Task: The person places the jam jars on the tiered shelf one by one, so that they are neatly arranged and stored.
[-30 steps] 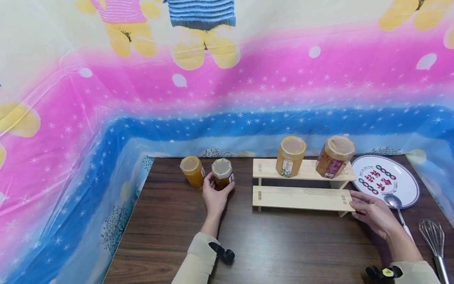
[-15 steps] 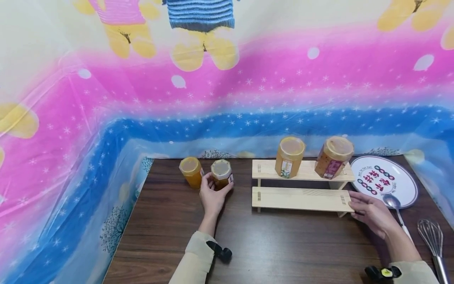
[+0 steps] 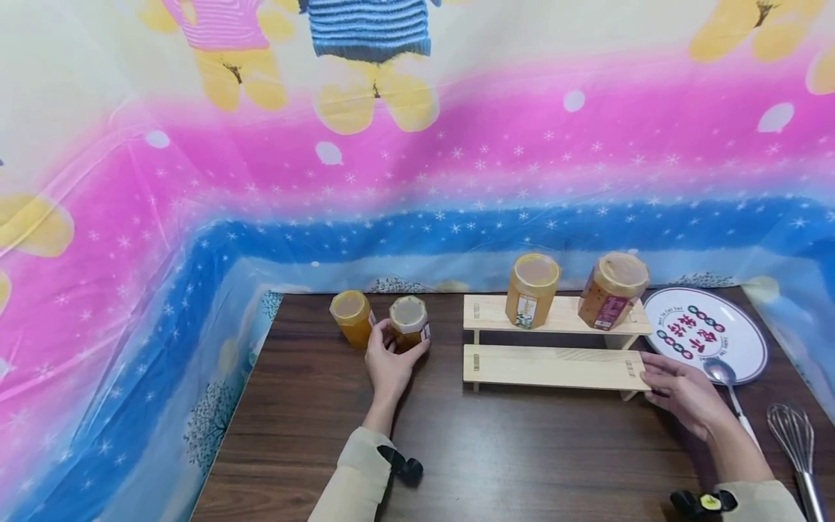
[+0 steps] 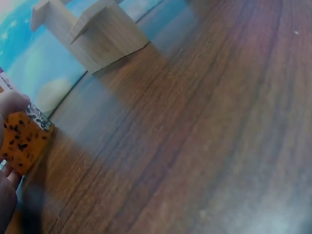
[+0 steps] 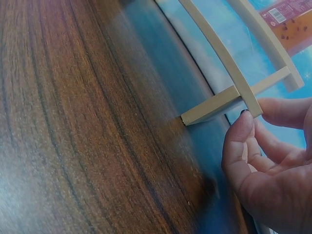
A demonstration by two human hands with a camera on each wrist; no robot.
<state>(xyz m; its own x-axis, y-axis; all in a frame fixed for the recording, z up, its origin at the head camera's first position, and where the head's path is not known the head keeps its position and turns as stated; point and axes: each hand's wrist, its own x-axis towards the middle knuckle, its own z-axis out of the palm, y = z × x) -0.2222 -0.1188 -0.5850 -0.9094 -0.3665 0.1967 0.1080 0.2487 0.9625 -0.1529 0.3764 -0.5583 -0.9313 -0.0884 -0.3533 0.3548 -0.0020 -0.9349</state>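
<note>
My left hand is around a small jar with a pale lid, standing on the table's left half in the head view. Thumb and fingers are on opposite sides of it. In the left wrist view the jar shows orange contents with dark seeds. A yellow-lidded jar stands just to its left. On the right, my right hand holds the end of the two-step wooden rack. In the right wrist view, thumb and fingers pinch the lower step's corner.
Two larger jars, one with a white label and one with a red label, stand on the upper step. To the right lie a white plate, a spoon partly over it, and a whisk. A patterned cloth hangs behind.
</note>
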